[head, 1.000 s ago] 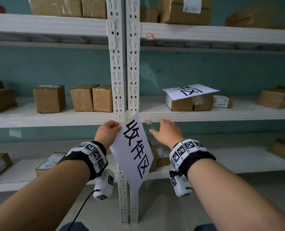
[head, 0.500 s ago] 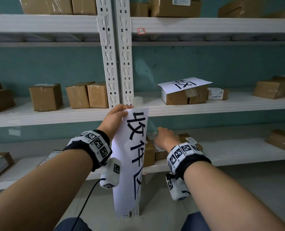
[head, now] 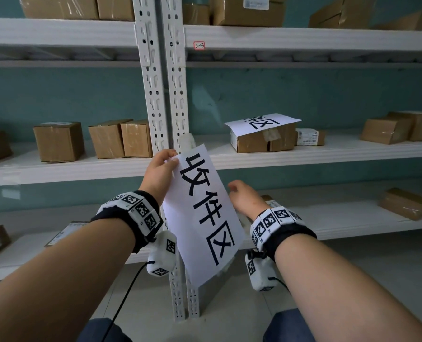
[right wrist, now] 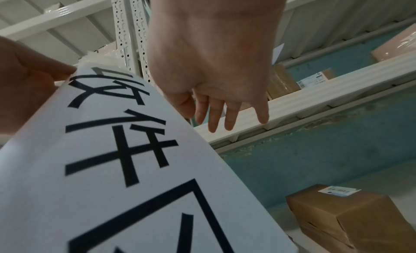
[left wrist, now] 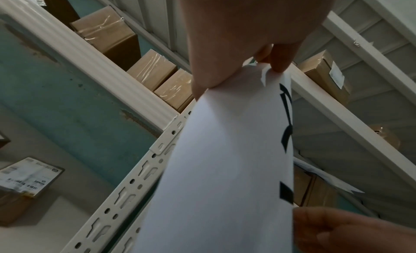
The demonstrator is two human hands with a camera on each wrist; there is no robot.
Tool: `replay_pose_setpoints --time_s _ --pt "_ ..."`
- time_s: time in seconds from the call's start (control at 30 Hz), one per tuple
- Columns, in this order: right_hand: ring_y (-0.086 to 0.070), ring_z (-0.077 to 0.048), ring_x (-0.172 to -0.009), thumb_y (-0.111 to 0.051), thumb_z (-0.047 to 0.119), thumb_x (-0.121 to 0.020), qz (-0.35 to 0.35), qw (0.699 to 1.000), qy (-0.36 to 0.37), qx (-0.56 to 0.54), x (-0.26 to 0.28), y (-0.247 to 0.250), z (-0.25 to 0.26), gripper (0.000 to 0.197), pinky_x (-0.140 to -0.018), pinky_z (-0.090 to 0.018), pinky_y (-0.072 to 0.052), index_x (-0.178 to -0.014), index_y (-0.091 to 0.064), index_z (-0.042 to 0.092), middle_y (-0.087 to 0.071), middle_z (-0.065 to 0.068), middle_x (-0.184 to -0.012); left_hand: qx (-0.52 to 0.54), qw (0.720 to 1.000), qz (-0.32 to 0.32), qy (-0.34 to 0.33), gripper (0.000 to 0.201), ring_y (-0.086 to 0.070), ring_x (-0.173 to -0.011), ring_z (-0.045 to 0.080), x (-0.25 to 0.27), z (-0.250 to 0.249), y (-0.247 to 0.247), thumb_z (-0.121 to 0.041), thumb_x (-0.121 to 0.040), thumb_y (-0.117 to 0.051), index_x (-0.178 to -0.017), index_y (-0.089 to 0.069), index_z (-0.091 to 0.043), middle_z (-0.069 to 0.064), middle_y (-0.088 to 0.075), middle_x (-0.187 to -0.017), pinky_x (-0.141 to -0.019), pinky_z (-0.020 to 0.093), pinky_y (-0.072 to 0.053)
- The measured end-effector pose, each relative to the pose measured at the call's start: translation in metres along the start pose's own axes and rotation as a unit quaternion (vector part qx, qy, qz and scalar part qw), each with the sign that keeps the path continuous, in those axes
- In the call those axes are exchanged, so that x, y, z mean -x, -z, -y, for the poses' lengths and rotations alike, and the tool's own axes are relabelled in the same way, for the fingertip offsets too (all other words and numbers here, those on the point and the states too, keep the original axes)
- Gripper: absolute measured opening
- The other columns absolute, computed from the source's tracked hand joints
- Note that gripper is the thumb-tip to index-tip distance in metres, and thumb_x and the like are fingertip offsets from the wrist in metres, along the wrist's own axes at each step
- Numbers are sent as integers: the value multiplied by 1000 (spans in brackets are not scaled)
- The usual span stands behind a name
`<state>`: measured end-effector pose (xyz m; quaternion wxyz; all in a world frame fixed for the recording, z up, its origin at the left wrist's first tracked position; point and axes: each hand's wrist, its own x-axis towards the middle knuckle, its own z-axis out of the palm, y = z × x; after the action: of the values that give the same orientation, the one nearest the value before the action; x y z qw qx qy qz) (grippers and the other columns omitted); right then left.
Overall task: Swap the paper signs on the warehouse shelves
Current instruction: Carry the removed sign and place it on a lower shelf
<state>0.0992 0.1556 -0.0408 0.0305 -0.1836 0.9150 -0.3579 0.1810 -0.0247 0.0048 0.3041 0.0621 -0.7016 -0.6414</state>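
White steel shelving (head: 57, 33) runs in tiers along a teal wall (head: 279, 99), with two perforated uprights (head: 165, 95) side by side at the centre and pale floor (head: 229, 304) below. Brown cardboard boxes (head: 59, 141) sit sealed along the middle shelf (head: 353, 151), others above and below. Second paper sign (head: 263, 122) lies flat on top of a box (head: 264, 141) on the middle shelf, right of the uprights, overhanging its edges. Left hand (head: 159, 169) pinches the top corner of the held paper sign (head: 205, 213), which hangs tilted in front of the uprights, black characters facing the person. Right hand (head: 244, 196) is just beside the sheet's right edge, fingers (right wrist: 211, 118) loose and relaxed, holding nothing.
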Motion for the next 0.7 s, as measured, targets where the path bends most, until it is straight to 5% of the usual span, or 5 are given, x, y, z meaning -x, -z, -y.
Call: replay_pose_setpoints --time_s 0.1,0.23,0.33,0.53,0.7 --pt "-43 -28 -131 -36 18 -94 0 999 -1 -32 3 3 -1 54 -107 -45 -39 -146 -27 20 -41 -8 -147 -1 1000 12 1 16 -57 -68 13 6 -5 -3 -8 -96 -42 -88 -55 -15 1 -59 -93 -53 17 -49" --pt "-47 -27 -126 -40 8 -90 -3 999 0 -32 5 11 -3 63 -98 -36 -46 -149 -21 22 -39 -7 -149 -10 999 44 -26 20 -59 -74 15 12 -17 -10 -5 -95 -42 -86 -58 -15 0 -62 -96 -66 27 -51" --pt "-41 -27 -133 -42 3 -89 -6 999 -1 -47 6 19 -3 65 -106 -37 -40 -149 -21 18 -35 -8 -151 -39 996 56 -58 22 -59 -88 19 12 -23 -11 -7 -94 -45 -90 -61 -22 3 -60 -113 -79 34 -51" --pt "-40 -25 -135 -43 7 -91 -16 998 -28 -49 8 27 -6 52 -110 -36 -33 -142 -38 12 -41 -8 -148 -39 994 25 -95 26 -54 -105 26 12 -28 -7 -9 -94 -48 -80 -58 -29 4 -54 -124 -93 44 -47" --pt "-57 -27 -113 -51 8 -87 -16 998 -12 -54 6 24 -4 34 -97 -37 -45 -120 -57 7 -61 -9 -120 -75 991 -23 -108 20 -48 -113 23 8 -25 -2 -12 -95 -46 -83 -57 -23 -1 -47 -115 -101 41 -40"
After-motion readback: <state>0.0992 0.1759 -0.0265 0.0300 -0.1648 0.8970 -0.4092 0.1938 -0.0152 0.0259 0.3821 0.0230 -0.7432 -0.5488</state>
